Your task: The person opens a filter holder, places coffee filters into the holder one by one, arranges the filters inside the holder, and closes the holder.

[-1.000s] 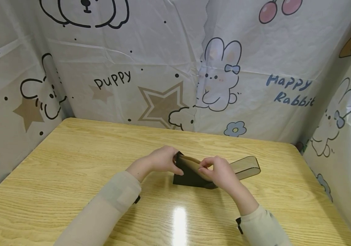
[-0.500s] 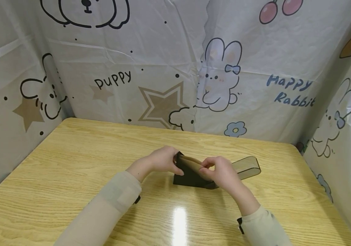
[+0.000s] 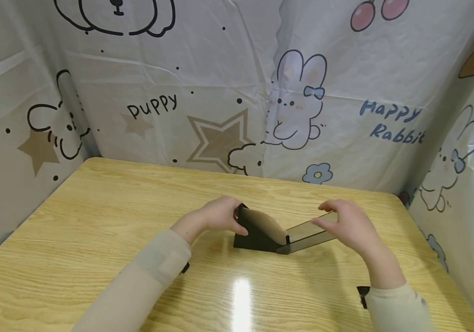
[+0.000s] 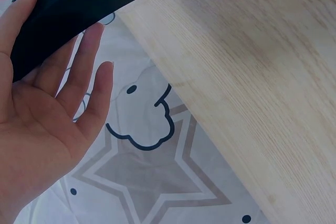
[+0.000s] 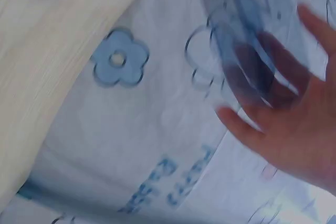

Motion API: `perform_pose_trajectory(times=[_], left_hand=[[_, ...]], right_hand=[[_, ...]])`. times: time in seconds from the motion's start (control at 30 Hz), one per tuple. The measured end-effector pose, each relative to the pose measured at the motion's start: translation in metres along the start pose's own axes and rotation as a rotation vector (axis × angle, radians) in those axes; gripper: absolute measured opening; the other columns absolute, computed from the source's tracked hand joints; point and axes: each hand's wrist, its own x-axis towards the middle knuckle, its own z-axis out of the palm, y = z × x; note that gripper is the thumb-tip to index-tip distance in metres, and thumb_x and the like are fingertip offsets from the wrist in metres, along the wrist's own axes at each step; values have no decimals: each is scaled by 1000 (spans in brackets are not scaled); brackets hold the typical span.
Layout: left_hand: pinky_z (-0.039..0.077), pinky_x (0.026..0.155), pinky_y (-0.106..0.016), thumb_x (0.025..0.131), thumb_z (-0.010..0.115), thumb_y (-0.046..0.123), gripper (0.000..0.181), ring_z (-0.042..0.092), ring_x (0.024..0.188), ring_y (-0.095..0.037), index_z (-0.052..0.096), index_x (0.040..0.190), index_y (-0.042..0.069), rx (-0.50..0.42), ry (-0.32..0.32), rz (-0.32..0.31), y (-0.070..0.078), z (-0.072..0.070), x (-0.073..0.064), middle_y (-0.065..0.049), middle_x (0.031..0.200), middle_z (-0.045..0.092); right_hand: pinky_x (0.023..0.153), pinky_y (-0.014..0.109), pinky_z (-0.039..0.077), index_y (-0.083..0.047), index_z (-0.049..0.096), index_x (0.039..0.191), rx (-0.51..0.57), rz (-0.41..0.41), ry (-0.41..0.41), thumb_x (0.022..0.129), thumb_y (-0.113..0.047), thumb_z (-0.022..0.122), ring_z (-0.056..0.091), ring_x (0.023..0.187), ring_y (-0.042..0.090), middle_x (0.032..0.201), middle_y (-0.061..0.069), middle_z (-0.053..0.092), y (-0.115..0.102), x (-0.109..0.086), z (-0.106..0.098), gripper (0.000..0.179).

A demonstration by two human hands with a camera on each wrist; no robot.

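Observation:
A black wedge-shaped box stands on the wooden table, its see-through smoky lid swung out to the right. Tan thin material with a curved upper edge shows inside the box. My left hand grips the tall left end, thumb on the near face; in the left wrist view its fingers lie against the dark box. My right hand is at the lid's outer end, thumb and fingers spread apart. In the right wrist view, several of its fingers show through the clear lid.
The light wooden table runs back to a pale cloth with cartoon rabbits, stars and lettering. The same kind of cloth closes in the left and right sides.
My right hand has left the tan material and moved right to the lid's outer end, its fingers spreading. My left hand and the box have stayed in place.

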Motion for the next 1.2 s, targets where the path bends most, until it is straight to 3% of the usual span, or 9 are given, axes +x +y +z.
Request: perform_pose_trajectory(times=[0.13, 0.27, 0.6, 0.77, 1.03, 1.2], left_hand=[[35, 56, -22, 73, 80, 26, 36, 41, 61, -10, 47, 71, 13, -1, -5, 2, 0, 0, 0, 3, 68, 47], [36, 57, -22, 74, 80, 26, 33, 42, 62, -10, 49, 73, 13, -1, -8, 2, 1, -1, 1, 3, 69, 49], [41, 62, -23, 73, 80, 25, 30, 49, 68, -9, 52, 74, 14, 7, -13, 10, -2, 1, 2, 4, 74, 54], [47, 72, -26, 73, 80, 27, 25, 58, 80, -9, 58, 78, 17, 29, -16, -11, -6, 5, 2, 6, 85, 63], [48, 74, -28, 73, 80, 28, 24, 59, 81, -10, 60, 80, 17, 21, -11, -25, -7, 8, 3, 4, 90, 65], [49, 82, -32, 74, 80, 29, 23, 62, 90, -13, 64, 86, 18, 29, -14, -34, -7, 11, 3, 3, 95, 68]], right_hand=[[89, 53, 44, 6, 41, 131, 153, 20, -188, 82, -35, 70, 51, 112, 43, 123, 28, 53, 24, -5, -6, 70], [85, 48, 47, 8, 38, 126, 237, 12, -244, 80, -30, 74, 54, 106, 38, 117, 26, 53, 37, -7, -3, 69], [80, 41, 47, 4, 44, 110, 264, -19, -214, 81, -21, 73, 55, 97, 28, 107, 20, 55, 30, -4, -4, 48], [80, 39, 49, 2, 45, 109, 295, -36, -172, 80, -21, 74, 58, 97, 27, 107, 18, 57, 21, -2, -2, 47], [76, 30, 51, 3, 48, 111, 457, -67, -148, 83, -15, 70, 61, 93, 23, 109, 18, 60, 9, 3, 10, 40], [77, 29, 50, 0, 53, 109, 466, -80, -121, 82, -17, 72, 57, 90, 19, 102, 13, 61, -1, 8, 23, 37]])
